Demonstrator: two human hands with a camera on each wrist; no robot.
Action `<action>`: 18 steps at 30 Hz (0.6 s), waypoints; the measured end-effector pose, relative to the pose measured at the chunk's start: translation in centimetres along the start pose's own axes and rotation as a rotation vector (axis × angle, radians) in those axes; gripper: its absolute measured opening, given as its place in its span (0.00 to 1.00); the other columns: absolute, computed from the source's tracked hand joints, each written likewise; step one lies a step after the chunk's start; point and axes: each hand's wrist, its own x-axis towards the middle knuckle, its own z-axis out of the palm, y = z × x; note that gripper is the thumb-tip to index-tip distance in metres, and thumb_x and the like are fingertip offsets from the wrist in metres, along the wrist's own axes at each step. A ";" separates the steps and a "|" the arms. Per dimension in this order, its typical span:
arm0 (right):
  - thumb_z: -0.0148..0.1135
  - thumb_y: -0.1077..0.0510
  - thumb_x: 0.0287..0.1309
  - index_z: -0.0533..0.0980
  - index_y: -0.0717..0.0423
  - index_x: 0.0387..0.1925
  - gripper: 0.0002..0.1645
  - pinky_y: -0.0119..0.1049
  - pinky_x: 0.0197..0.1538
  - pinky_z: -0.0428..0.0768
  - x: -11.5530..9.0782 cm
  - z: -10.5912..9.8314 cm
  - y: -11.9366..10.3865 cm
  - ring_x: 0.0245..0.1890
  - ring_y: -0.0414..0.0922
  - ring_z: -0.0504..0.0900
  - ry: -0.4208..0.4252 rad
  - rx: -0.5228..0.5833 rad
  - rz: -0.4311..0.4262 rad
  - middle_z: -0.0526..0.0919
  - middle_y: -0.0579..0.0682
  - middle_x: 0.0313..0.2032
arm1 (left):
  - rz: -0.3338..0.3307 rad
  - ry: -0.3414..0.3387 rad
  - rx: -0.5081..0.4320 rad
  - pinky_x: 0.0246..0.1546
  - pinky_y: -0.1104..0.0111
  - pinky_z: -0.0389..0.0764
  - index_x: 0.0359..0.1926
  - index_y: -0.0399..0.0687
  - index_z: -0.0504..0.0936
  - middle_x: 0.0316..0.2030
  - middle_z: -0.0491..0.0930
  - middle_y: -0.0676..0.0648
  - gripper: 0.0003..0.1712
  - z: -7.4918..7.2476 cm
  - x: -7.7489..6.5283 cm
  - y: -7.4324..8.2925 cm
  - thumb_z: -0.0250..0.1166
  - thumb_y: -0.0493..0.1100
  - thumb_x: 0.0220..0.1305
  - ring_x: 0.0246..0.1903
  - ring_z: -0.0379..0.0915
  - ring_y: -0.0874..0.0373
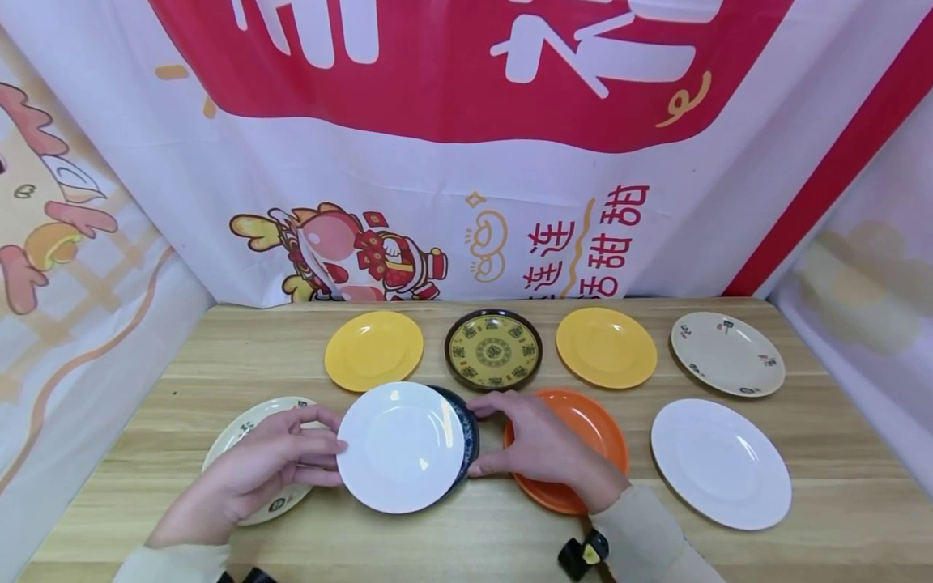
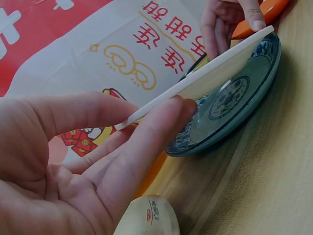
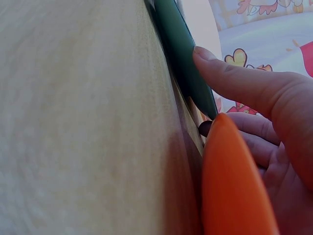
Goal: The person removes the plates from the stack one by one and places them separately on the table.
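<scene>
My left hand (image 1: 280, 457) pinches the left edge of a white plate (image 1: 401, 448), thumb on one face and fingers on the other. Seen edge-on in the left wrist view, the white plate (image 2: 195, 78) is raised above a blue-patterned plate (image 2: 234, 103). Most of that lower plate is hidden in the head view, with its dark blue rim (image 1: 470, 437) showing on the right. My right hand (image 1: 535, 437) grips this rim, thumb at the near side and fingers at the far side. Under the right hand lies an orange plate (image 1: 576, 429).
Along the back stand two yellow plates (image 1: 374, 351) (image 1: 607, 346), a dark-rimmed patterned plate (image 1: 493, 349) and a cream plate (image 1: 727, 354). Another white plate (image 1: 720, 463) lies at the right. Beneath my left hand is a second cream plate (image 1: 255, 421). A printed cloth (image 1: 452, 178) hangs behind the table.
</scene>
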 end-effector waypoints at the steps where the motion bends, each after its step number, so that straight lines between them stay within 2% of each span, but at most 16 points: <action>1: 0.88 0.41 0.46 0.80 0.42 0.67 0.46 0.53 0.78 0.76 0.0 0.0 0.0 0.66 0.46 0.81 0.001 0.000 -0.001 0.87 0.41 0.62 | 0.005 -0.012 -0.009 0.50 0.58 0.94 0.50 0.44 0.75 0.41 0.93 0.44 0.08 -0.2 -0.1 0.0 0.62 0.33 0.75 0.44 0.93 0.51; 6: 0.89 0.41 0.46 0.80 0.43 0.68 0.46 0.53 0.78 0.76 0.0 0.0 0.0 0.66 0.46 0.82 -0.002 0.013 -0.005 0.87 0.41 0.62 | 0.032 -0.041 -0.041 0.51 0.56 0.93 0.51 0.47 0.78 0.43 0.93 0.44 0.09 -0.9 -0.3 -0.1 0.59 0.31 0.77 0.45 0.93 0.49; 11: 0.88 0.41 0.46 0.79 0.43 0.68 0.47 0.54 0.78 0.75 0.0 0.0 0.1 0.67 0.46 0.81 -0.007 0.029 -0.002 0.86 0.42 0.63 | 0.059 -0.041 -0.053 0.53 0.55 0.92 0.52 0.47 0.79 0.45 0.92 0.44 0.10 -1.5 -0.5 -0.2 0.58 0.30 0.77 0.47 0.92 0.48; 18: 0.88 0.41 0.46 0.79 0.43 0.68 0.47 0.55 0.79 0.74 0.0 -0.1 0.1 0.67 0.46 0.81 -0.009 0.035 -0.002 0.86 0.42 0.63 | 0.086 -0.025 -0.085 0.54 0.58 0.91 0.54 0.50 0.82 0.46 0.93 0.44 0.15 -2.5 -0.7 -0.2 0.56 0.29 0.78 0.48 0.92 0.51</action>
